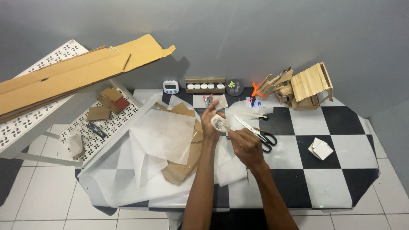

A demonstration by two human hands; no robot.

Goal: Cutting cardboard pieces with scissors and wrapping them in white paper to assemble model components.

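My left hand holds a small roll of clear tape above the middle of the table. My right hand sits just right of it, fingers pinched together at the roll's lower edge, apparently on the tape end. Below both hands lie sheets of white translucent paper and brown cardboard pieces. Black-handled scissors lie on the table right behind my right hand.
A checkered black and white table carries a craft-stick house, white folded cards, a small timer and a wooden tray of round pots. A white perforated shelf with cardboard boxes stands left.
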